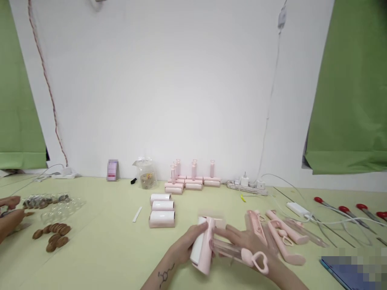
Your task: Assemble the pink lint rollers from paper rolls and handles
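Observation:
My left hand (188,241) grips a pink lint roller (207,245) by its white sticky roll, with the thumb on the pink case. On the other side, my right hand (238,237) has its fingers against the case. The roller's clear handle (228,249), ending in a pink heart-shaped loop, points right across my right hand and wrist. Part of my right fingers is hidden behind the handle. Beyond my left hand, several white rolls (162,218) lie in a column. To the right of my right hand are loose pink case and handle parts (282,237).
Several assembled pink lint rollers (193,183) stand by the wall, near a clear bag (147,175) and a power strip (248,188). Cables and red-tipped tools (344,209) lie right, above a phone (347,272). Another person's hands (10,213) are left, beside brown oval pieces (57,235).

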Demonstrator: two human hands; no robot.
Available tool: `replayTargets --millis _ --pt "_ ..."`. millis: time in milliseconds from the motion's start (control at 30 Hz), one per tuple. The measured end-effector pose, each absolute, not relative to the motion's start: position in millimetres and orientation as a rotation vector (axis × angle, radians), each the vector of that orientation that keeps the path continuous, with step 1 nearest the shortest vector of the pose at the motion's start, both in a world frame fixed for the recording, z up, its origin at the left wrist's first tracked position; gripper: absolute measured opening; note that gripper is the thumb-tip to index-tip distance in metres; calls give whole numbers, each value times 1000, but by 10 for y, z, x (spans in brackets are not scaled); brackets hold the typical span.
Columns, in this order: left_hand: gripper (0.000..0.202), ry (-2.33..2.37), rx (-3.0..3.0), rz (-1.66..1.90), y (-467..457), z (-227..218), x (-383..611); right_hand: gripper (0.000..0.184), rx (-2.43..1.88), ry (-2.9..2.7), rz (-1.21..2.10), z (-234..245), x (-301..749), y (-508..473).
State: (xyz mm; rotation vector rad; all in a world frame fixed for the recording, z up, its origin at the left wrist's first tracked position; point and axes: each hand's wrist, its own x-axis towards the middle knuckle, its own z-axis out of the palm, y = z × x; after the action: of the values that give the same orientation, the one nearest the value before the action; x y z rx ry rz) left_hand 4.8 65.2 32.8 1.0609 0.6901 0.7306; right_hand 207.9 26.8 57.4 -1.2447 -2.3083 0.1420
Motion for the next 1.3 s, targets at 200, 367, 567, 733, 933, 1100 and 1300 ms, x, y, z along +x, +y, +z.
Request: replayTargets --millis 200,367,567,733,933,1100,1300 --pt "35 815 1195 974 598 393 35 22 -1623 -2064 52 518 2459 429" --pt "36 1037 1529 1036 599 351 92 31 -1452 -2066 327 695 2225 203" --pt "32 1018 1749 1058 527 374 148 24 -1399 -2098 100 673 1938 11" --pt "31 1034 1751 1067 460 380 223 29 -1355 -2100 -450 553 1900 62" --pt "29 1083 1713 1112 415 272 313 34 -1511 -2213 -656 438 1811 102" --pt "29 1148 1644 1133 409 217 340 44 -1720 -2291 -621 415 1743 121" --pt "29 1269 1668 1134 510 199 282 42 -1850 -2323 -332 573 1594 180"
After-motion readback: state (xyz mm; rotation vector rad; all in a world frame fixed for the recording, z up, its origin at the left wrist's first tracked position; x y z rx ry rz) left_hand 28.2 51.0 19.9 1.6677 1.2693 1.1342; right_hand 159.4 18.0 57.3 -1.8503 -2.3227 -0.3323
